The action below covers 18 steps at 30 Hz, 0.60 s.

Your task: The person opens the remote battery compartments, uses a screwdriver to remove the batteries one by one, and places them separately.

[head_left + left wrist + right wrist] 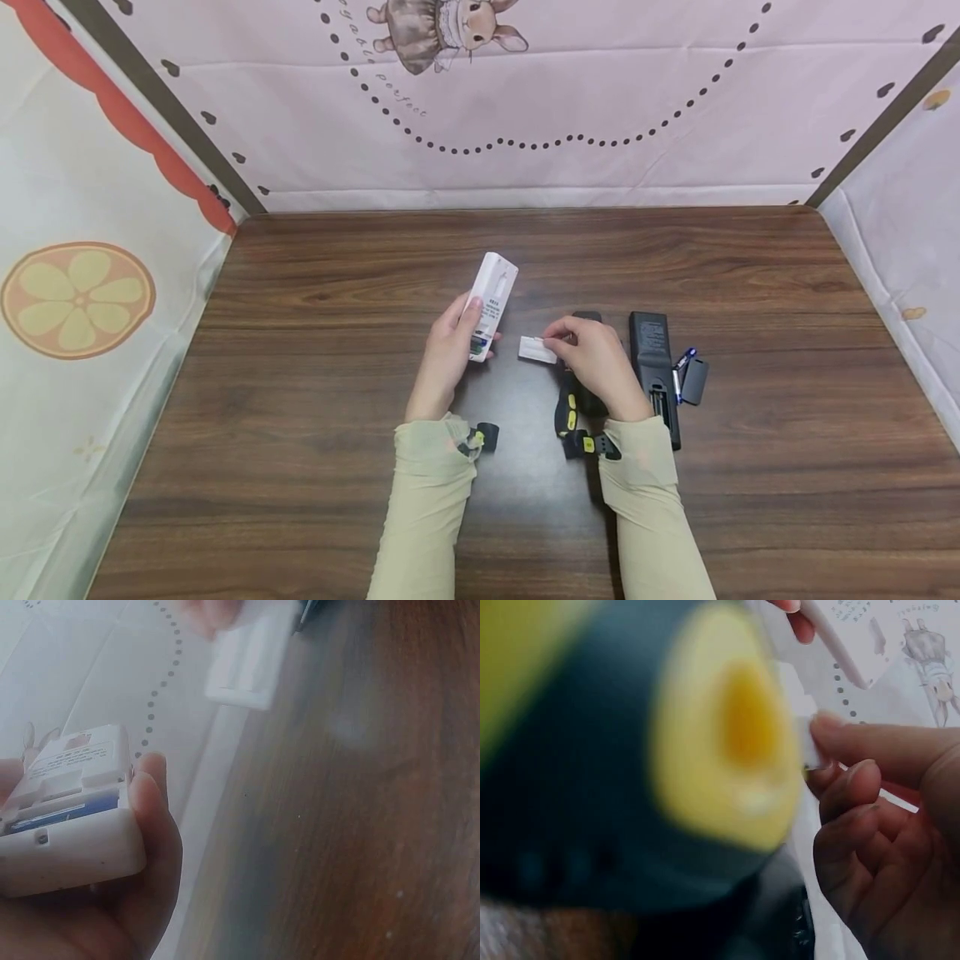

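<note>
My left hand [444,350] grips a white remote control [495,292], its back face up and tilted above the table. The battery compartment at its near end is uncovered, and a blue battery [67,814] lies inside in the left wrist view. Just right of the remote, my right hand [597,357] pinches a small white battery cover [536,350] between thumb and fingers. In the left wrist view the cover [251,664] is blurred and apart from the remote. A wrist strap blocks much of the right wrist view.
Right of my right hand, a black remote [651,340] lies back up with its battery compartment uncovered. Blue-and-white batteries [683,360] and a black battery cover [695,382] lie beside it. Another black object [588,317] is partly hidden beneath my right hand.
</note>
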Tool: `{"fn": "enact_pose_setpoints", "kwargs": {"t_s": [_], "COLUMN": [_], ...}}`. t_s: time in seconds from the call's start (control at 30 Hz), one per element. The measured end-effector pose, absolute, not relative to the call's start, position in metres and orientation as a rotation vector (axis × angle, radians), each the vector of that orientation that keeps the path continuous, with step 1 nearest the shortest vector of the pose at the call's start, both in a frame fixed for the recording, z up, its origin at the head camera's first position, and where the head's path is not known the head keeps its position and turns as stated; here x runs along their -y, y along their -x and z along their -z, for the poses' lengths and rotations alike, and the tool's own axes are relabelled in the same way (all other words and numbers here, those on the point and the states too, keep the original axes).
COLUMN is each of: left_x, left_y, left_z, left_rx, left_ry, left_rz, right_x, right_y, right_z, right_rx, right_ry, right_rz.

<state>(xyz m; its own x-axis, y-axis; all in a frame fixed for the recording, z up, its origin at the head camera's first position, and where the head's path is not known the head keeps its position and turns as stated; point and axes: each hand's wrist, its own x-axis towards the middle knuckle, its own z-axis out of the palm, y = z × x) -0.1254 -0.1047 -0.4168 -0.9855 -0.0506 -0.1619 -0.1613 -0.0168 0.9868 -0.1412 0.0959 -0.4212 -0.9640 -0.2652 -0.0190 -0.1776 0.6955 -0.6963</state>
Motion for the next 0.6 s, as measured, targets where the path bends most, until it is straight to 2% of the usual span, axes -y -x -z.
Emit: {"fn": "enact_pose_setpoints", "kwargs": {"t_s": [0.6], "left_x": [0.1035], "left_y": [0.1262], "left_z": [0.419], "left_rx": [-2.16], "left_ry": [0.213], "left_rz": [-2.151], "right_x": [-0.0928], "right_y": [0.1434], "right_z": [0.4292], "right_rx": [-2.9], "right_ry": [0.425], "right_rz": [0.925]}}
